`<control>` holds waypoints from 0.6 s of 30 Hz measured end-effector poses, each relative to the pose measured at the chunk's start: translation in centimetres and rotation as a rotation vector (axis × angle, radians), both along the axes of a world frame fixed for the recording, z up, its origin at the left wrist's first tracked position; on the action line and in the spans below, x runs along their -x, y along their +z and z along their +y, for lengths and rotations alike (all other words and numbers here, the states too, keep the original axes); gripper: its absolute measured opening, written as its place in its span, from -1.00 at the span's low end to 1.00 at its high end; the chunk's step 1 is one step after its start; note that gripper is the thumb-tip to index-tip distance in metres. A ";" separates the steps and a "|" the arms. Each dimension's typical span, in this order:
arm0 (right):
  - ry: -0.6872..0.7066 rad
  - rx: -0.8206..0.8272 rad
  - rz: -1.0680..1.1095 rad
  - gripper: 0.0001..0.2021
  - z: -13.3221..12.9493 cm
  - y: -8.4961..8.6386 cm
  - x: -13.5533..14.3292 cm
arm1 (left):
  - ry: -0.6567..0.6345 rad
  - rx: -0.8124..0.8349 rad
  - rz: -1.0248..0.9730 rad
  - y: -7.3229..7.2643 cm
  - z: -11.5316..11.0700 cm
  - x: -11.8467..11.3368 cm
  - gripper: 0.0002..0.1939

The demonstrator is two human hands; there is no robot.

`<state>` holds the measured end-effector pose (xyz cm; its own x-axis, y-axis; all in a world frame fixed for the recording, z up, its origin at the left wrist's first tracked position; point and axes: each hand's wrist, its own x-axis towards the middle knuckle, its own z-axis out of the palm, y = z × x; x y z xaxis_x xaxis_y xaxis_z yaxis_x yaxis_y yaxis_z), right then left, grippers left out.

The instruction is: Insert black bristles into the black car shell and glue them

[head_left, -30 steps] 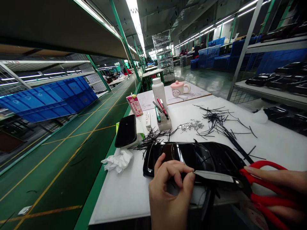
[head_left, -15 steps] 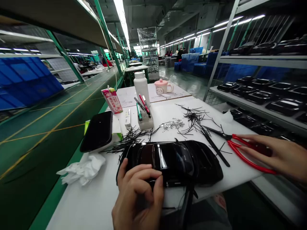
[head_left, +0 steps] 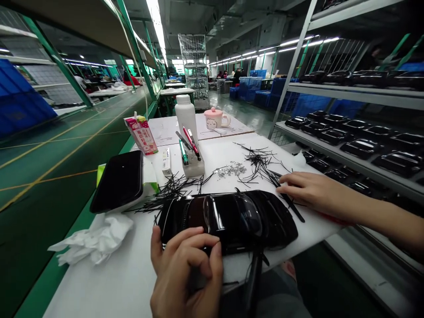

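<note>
In the head view, a white table (head_left: 99, 282) stands in a factory hall. The left hand (head_left: 187, 276) has thumb and forefinger together; whether they pinch anything, I cannot tell. Just beyond those fingers lies a glossy black model car (head_left: 232, 216). The right hand's (head_left: 308, 190) fingertips reach a black strip (head_left: 296, 211), their grip unclear; red scissors (head_left: 333, 218) lie partly hidden behind them.
</note>
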<state>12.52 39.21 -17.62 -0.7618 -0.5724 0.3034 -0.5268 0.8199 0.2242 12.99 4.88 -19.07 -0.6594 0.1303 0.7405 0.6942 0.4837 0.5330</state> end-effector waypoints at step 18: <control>-0.310 0.033 0.034 -0.62 6.7 -0.4 1.9 | 0.011 -0.042 0.025 0.2 0.3 -0.4 -0.62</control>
<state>10.60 45.95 -17.99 -0.8873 -0.3041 0.3468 -0.2435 0.9474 0.2078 13.41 5.18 -18.86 -0.6415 0.0918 0.7616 0.7027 0.4686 0.5354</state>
